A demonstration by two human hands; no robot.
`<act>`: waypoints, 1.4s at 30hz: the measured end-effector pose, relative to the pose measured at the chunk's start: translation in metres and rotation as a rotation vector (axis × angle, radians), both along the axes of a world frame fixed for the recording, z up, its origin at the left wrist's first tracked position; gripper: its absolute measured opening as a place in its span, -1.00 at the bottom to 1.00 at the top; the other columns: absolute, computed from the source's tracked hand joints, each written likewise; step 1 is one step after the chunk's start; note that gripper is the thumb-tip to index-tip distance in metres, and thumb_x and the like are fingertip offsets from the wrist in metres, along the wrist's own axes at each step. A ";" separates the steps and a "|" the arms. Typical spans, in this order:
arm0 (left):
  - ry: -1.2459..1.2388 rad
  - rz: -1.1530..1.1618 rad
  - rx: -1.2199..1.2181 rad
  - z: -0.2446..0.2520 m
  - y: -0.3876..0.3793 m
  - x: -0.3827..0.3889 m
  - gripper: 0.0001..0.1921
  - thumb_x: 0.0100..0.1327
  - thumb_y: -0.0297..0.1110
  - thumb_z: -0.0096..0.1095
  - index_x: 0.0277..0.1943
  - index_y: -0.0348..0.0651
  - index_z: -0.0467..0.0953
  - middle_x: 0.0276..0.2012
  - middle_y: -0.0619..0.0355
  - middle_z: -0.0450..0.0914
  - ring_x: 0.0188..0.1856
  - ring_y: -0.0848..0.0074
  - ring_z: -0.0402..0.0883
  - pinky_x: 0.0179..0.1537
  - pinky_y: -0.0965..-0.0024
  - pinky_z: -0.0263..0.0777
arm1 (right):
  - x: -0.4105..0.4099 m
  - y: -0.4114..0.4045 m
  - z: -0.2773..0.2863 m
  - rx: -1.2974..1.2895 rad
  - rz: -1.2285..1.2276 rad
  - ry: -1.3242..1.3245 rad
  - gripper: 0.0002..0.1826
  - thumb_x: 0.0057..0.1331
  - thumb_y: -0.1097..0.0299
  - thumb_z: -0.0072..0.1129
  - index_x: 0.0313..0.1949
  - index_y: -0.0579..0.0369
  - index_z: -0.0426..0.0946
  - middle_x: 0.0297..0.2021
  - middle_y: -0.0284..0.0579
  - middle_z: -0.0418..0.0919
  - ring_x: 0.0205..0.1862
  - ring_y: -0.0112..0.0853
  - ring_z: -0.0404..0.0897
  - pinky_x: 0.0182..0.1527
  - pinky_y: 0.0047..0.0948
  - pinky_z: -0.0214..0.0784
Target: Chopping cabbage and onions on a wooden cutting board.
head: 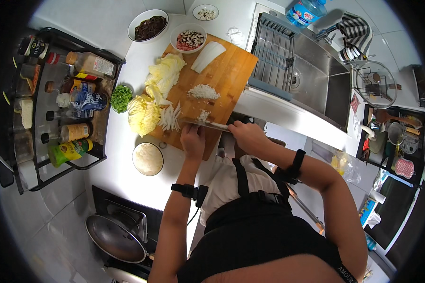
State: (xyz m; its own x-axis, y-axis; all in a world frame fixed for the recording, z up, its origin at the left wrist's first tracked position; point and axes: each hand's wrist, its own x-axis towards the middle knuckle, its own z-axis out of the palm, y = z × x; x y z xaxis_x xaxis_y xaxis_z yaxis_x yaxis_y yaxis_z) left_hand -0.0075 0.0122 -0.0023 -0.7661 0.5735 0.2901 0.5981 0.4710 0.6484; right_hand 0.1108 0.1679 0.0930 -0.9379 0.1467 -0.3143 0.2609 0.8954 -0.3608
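My right hand (248,135) grips a kitchen knife (212,124) by its handle, with the blade low over the wooden cutting board (230,78). Close against the blade's near side are the bunched fingers of my left hand (193,139); whatever is under them is hidden. Just beyond the blade lies a little heap of white dice (203,115), and farther up a larger diced pile (203,92). White strips (170,118) rest left of the knife. Leafy yellow napa cabbage (145,115) lies along the board's left side, and a pale cabbage stem piece (208,56) near its far edge.
Bowls hold chopped greens (121,99), white grainy food (147,159), dark food (150,28) and pink-and-dark dice (190,40). A bottle rack (78,95) stands left, a wok (115,238) below it. Right of the board is a sink (317,70) with a drying rack (274,53).
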 end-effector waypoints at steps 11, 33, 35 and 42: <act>-0.124 0.050 0.081 0.009 0.001 0.002 -0.84 0.05 -0.55 0.27 -0.26 -0.22 0.58 -0.33 -0.07 0.57 -0.29 0.05 0.55 -0.25 0.18 0.47 | 0.005 0.003 0.000 -0.031 -0.004 0.041 -0.79 0.08 0.51 0.06 -0.24 0.19 0.47 -0.37 -0.01 0.48 -0.39 -0.09 0.59 -0.33 -0.22 0.49; -0.149 0.064 0.058 0.009 -0.011 -0.002 -0.90 0.04 -0.58 0.29 -0.33 -0.27 0.60 -0.39 -0.02 0.58 -0.41 0.22 0.60 -0.36 0.32 0.49 | -0.004 -0.003 -0.013 -0.030 -0.009 0.063 -0.80 0.11 0.49 0.01 -0.23 0.16 0.48 -0.35 -0.03 0.49 -0.38 -0.09 0.60 -0.35 -0.21 0.50; -0.226 0.080 0.073 0.012 -0.019 -0.003 -0.88 0.04 -0.58 0.29 -0.31 -0.27 0.61 -0.38 -0.01 0.60 -0.41 0.25 0.61 -0.36 0.35 0.50 | -0.003 0.000 -0.006 -0.071 -0.052 0.095 -0.81 0.11 0.48 0.01 -0.25 0.16 0.48 -0.34 -0.03 0.50 -0.36 -0.08 0.60 -0.33 -0.20 0.50; -0.209 0.128 0.089 0.023 -0.032 -0.006 -0.86 0.05 -0.63 0.26 -0.29 -0.25 0.62 -0.33 0.03 0.62 -0.37 0.32 0.63 -0.35 0.42 0.52 | 0.007 0.000 -0.006 -0.018 0.003 -0.020 -0.81 0.10 0.48 0.01 -0.25 0.16 0.48 -0.37 -0.02 0.50 -0.38 -0.07 0.60 -0.34 -0.19 0.50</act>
State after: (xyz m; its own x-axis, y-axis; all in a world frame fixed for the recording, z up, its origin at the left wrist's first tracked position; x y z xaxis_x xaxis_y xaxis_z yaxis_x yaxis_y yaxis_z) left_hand -0.0130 -0.0196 0.0205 -0.8793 0.4475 0.1628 0.3859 0.4694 0.7942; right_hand 0.1181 0.1676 0.0871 -0.9317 0.1383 -0.3357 0.2659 0.8895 -0.3715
